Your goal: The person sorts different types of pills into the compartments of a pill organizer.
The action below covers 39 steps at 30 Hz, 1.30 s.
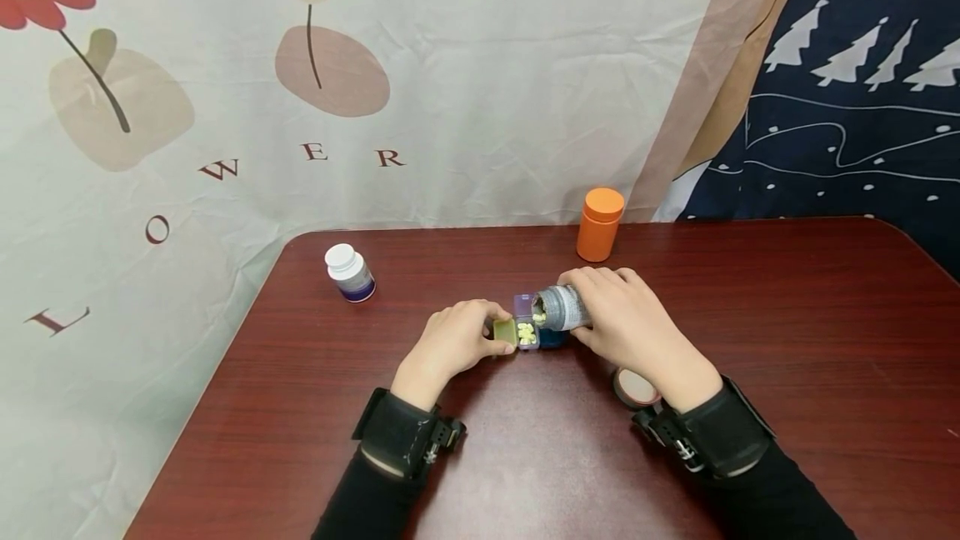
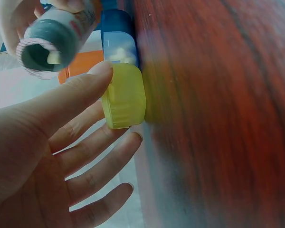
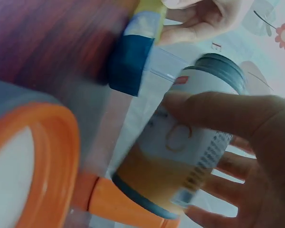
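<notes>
My left hand (image 1: 459, 342) pinches the yellow end of a small pill organizer (image 1: 505, 332) between thumb and fingers. In its middle compartment, whose purple lid (image 1: 523, 305) stands up, lie several pale yellow tablets (image 1: 527, 334). The blue end (image 3: 129, 64) reaches toward my right hand (image 1: 628, 319). That hand grips an uncapped pill bottle (image 1: 562, 307) with a white label, tilted so its mouth points left, just above the organizer. A pale tablet (image 2: 53, 58) shows inside the bottle's mouth in the left wrist view.
An upturned cap (image 1: 636, 388) lies below my right wrist, its orange inner rim (image 3: 61, 142) large in the right wrist view. An orange bottle (image 1: 597, 227) stands at the table's back edge. At the back left is a white-capped bottle (image 1: 350, 273). Fabric hangs behind the table (image 1: 787, 315).
</notes>
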Each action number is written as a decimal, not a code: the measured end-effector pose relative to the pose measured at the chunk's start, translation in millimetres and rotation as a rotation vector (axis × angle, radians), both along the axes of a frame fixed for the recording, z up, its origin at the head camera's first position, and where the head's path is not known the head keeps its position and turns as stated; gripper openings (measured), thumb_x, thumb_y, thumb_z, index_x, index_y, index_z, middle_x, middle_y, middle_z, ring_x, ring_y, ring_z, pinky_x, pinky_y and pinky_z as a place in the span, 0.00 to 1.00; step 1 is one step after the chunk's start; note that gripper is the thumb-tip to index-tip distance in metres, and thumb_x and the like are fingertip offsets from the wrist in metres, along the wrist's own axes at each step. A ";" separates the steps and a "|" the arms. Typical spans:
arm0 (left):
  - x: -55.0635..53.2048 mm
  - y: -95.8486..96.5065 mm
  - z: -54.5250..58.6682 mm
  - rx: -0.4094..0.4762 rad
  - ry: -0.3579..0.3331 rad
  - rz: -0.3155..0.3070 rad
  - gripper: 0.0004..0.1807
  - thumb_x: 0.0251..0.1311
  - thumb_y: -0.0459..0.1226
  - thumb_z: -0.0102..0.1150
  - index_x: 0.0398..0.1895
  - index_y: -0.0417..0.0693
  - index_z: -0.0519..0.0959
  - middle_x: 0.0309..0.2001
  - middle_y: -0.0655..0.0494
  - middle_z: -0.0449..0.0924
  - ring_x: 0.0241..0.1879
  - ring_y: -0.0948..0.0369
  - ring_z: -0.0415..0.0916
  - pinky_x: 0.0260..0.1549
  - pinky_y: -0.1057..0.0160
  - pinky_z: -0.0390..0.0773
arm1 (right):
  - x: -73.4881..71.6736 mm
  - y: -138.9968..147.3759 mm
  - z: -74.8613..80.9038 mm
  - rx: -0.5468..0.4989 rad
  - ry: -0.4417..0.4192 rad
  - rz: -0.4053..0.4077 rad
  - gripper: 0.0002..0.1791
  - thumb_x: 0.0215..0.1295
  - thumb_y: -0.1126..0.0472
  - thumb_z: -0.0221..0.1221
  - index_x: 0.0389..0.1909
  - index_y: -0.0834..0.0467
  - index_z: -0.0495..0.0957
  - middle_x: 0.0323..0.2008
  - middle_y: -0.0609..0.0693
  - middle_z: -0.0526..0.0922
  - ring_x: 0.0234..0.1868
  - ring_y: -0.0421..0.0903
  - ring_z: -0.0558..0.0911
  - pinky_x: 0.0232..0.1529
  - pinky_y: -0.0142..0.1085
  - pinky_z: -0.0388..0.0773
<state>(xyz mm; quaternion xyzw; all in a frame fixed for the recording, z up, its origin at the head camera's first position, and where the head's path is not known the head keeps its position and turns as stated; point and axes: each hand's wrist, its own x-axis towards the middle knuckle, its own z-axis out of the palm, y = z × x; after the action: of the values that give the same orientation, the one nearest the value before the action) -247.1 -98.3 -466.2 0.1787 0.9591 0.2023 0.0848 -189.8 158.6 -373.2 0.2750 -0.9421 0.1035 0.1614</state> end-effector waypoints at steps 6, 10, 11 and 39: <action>-0.7 -0.6 -1.6 0.004 0.004 -0.002 0.25 0.63 0.60 0.79 0.62 0.71 0.88 0.54 0.72 0.90 0.44 0.71 0.84 0.46 0.55 0.84 | 4.7 1.0 9.6 -0.062 -0.075 -0.035 0.35 0.56 0.62 0.83 0.61 0.62 0.77 0.50 0.59 0.89 0.53 0.58 0.88 0.60 0.56 0.82; -1.1 -0.7 -2.2 0.003 0.004 -0.002 0.25 0.63 0.60 0.79 0.62 0.72 0.88 0.54 0.72 0.90 0.45 0.71 0.85 0.48 0.54 0.84 | 9.3 0.0 16.2 -0.079 -0.100 -0.030 0.39 0.57 0.61 0.82 0.68 0.63 0.76 0.53 0.60 0.89 0.53 0.58 0.87 0.61 0.56 0.83; -1.1 -0.7 -2.3 0.003 0.005 -0.003 0.25 0.63 0.60 0.79 0.61 0.72 0.88 0.54 0.72 0.90 0.45 0.71 0.85 0.48 0.54 0.84 | 10.8 -0.3 17.6 -0.083 -0.106 -0.026 0.40 0.57 0.60 0.82 0.69 0.63 0.76 0.53 0.60 0.89 0.53 0.57 0.87 0.60 0.56 0.83; 1.0 1.0 0.6 -0.007 0.014 -0.003 0.25 0.64 0.56 0.80 0.63 0.69 0.87 0.52 0.71 0.90 0.45 0.70 0.86 0.48 0.53 0.85 | 31.0 -28.7 10.3 -0.168 -0.426 0.165 0.39 0.54 0.48 0.86 0.58 0.60 0.75 0.47 0.49 0.90 0.42 0.41 0.90 0.43 0.38 0.87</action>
<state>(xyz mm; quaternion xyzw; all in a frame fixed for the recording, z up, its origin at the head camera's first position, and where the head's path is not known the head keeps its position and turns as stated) -246.1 -97.3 -465.6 0.1811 0.9602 0.1976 0.0789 -158.8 129.9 -362.9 0.3086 -0.9173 0.2502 -0.0277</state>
